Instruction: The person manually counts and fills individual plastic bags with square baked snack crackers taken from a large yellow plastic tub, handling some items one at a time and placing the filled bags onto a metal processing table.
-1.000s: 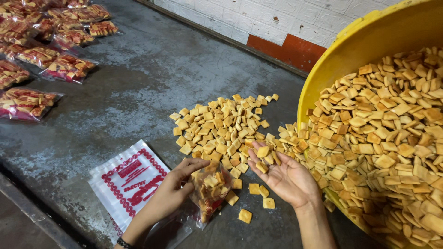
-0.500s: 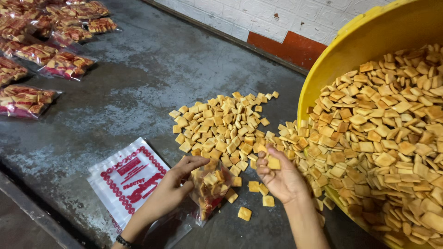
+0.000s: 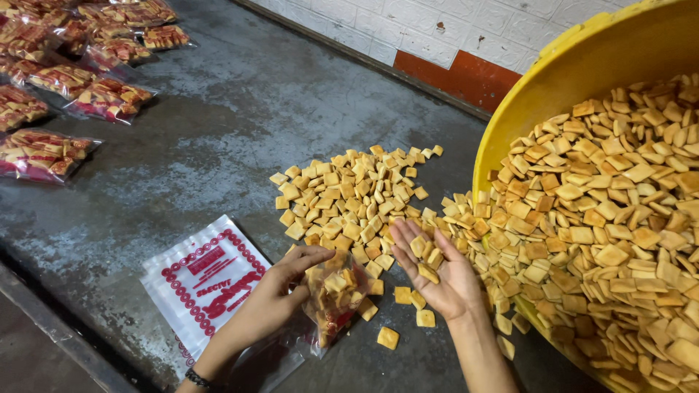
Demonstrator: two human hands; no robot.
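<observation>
Right hand [image 3: 437, 273] cups crackers [image 3: 426, 256] beside bag [image 3: 333, 295].

1. A grey metal tabletop [image 3: 218, 138], scuffed and blotched with pale wear marks, fills most of the view.
2. Filled cracker packets [image 3: 69, 73], clear plastic with red print, lie in loose rows at the far left of the tabletop, well apart from the loose pile.
3. A stack of flat, empty bags [image 3: 207, 280], white with red print, lies near the front edge.
4. A white tiled wall [image 3: 451, 29] runs along the back.
5. A red-orange band [image 3: 466, 76] marks the foot of that wall.
6. A raised metal lip [image 3: 58, 327] borders the tabletop at the lower left.
</observation>
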